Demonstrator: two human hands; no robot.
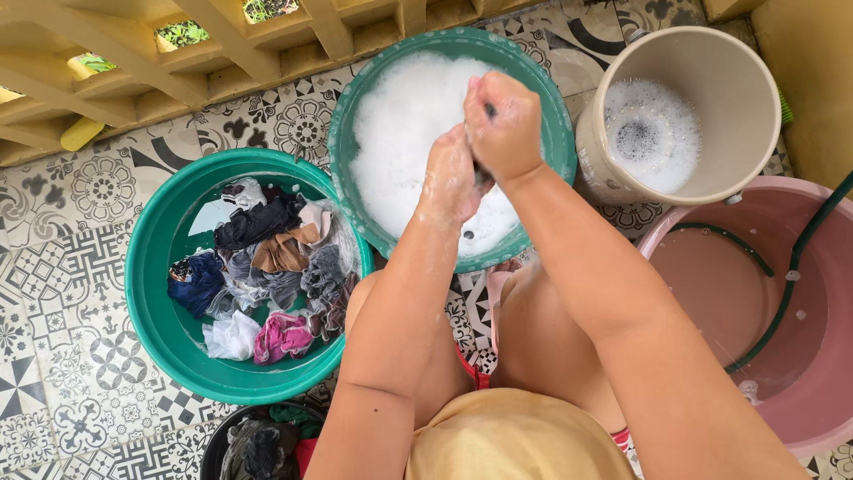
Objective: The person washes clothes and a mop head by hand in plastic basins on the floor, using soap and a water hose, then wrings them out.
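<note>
Scrubbing a dark cloth point(481, 178), both hands point(502, 129) gripping, axis hidden.

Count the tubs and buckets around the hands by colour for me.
Green basins: 2, one of suds under the left hand and right hand, one of wet clothes
Beige bucket: 1
Pink tub: 1
Black container: 1
Total: 5

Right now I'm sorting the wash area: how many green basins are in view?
2. One green basin, at left on the tiled floor, holds wet clothes. The other green basin, at top centre, holds suds, under both hands. More could lie outside the frame.
</note>
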